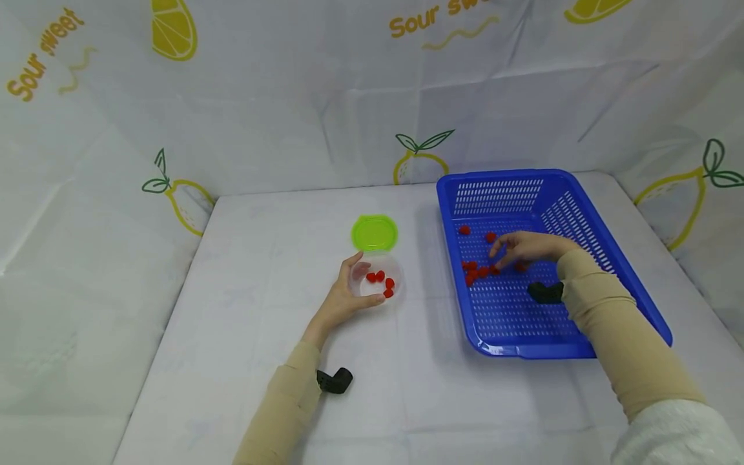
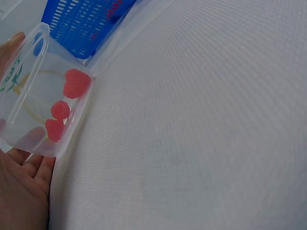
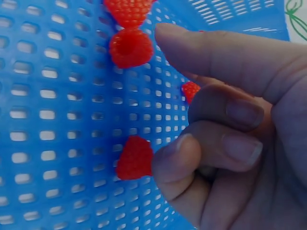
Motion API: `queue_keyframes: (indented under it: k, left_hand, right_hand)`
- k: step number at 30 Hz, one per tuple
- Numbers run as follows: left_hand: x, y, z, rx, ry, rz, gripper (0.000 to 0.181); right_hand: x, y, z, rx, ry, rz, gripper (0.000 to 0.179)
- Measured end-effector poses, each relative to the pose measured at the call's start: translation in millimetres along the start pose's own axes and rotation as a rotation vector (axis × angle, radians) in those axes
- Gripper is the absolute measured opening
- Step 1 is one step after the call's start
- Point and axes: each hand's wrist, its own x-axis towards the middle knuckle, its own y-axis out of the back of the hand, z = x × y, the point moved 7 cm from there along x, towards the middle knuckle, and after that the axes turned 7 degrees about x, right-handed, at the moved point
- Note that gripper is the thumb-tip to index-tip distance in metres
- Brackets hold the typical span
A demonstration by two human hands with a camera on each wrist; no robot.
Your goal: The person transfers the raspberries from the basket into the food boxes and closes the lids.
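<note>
My left hand (image 1: 343, 297) grips a clear plastic tub (image 1: 397, 268), thumb on its near side and fingers round its far side. Inside the tub lie several red raspberries (image 2: 76, 84). Right behind it is a bright green lid (image 1: 374, 233). My right hand (image 1: 526, 248) reaches down into the blue basket (image 1: 511, 332), with thumb and forefinger apart. In the right wrist view its thumb tip is close beside a hollow raspberry (image 3: 130, 48), and its other fingers are bent. A second raspberry (image 3: 135, 158) sits right at a bent fingertip. No raspberry shows between the fingers.
More raspberries (image 1: 472, 278) cluster on the basket's left side, with a few toward its back. The basket's raised rim (image 1: 456, 271) stands between the two hands. A white cloth (image 1: 232, 290) covers the table, and a lemon-printed sheet (image 1: 279, 129) hangs behind.
</note>
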Motion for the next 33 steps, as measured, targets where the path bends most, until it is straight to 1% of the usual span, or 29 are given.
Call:
queue_keyframes:
  k: [9, 15, 19, 24, 33]
  left_hand:
    - [-0.3, -1.5, 0.4, -0.01, 0.005, -0.007, 0.092]
    - [-1.0, 0.1, 1.1, 0.002, 0.003, 0.006, 0.092]
    - [-1.1, 0.1, 0.5, -0.001, -0.001, 0.006, 0.092]
    - [-1.4, -0.4, 1.4, -0.017, -0.016, 0.005, 0.093]
    - [-2.3, 0.6, 1.7, -0.008, -0.001, 0.002, 0.092]
  right_hand:
    - [2.7, -5.8, 8.3, -0.024, -0.021, -0.023, 0.038]
    - [4.4, -5.7, 7.8, -0.046, -0.022, -0.001, 0.037]
    - [5.7, -6.3, 7.7, -0.056, -0.027, -0.002, 0.036]
    - [5.6, -7.6, 7.6, -0.05, -0.024, -0.011, 0.035]
    - [4.6, -7.5, 4.8, -0.025, -0.027, -0.029, 0.032]
